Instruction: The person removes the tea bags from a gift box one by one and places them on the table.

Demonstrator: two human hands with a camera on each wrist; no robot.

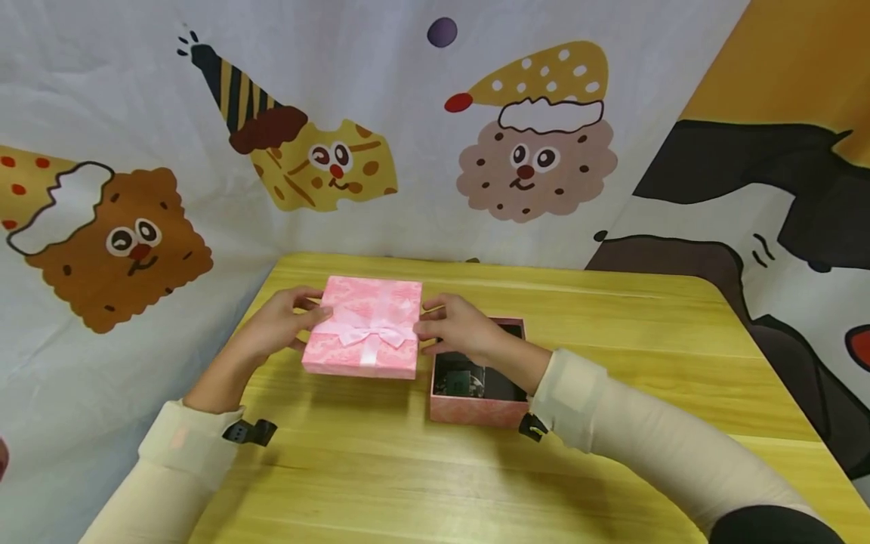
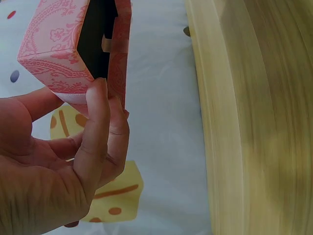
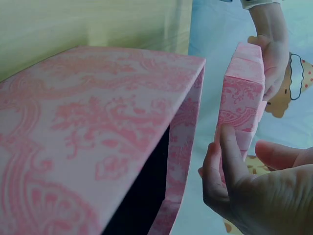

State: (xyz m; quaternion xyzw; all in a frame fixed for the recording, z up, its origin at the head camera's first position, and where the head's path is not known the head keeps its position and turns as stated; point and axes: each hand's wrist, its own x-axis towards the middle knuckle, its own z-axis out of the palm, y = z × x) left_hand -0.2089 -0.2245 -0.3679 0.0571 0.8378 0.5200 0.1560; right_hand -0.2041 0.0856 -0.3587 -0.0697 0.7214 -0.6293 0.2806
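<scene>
A pink patterned gift box lid (image 1: 360, 298) with a pale ribbon bow (image 1: 372, 335) is held up over the table, its top facing the head camera. My left hand (image 1: 279, 325) grips its left edge, thumb on top and fingers beneath. At the opposite edge my right hand (image 1: 462, 325) holds the lid with its thumb and fingertips. Below the right forearm stands the matching box base (image 1: 478, 412), uncovered and partly hidden. Inside it are dark surfaces and a small greenish item (image 1: 458, 383) too unclear to name. The left wrist view shows the lid's dark inside (image 2: 93, 41).
Both hands work above a yellow wood-grain table (image 1: 353, 476). A white cloth (image 1: 414, 227) printed with cartoon biscuits and cheese hangs behind the table and along its left side. Dark straps (image 1: 250, 432) sit at both wrists, below the rolled cream sleeves.
</scene>
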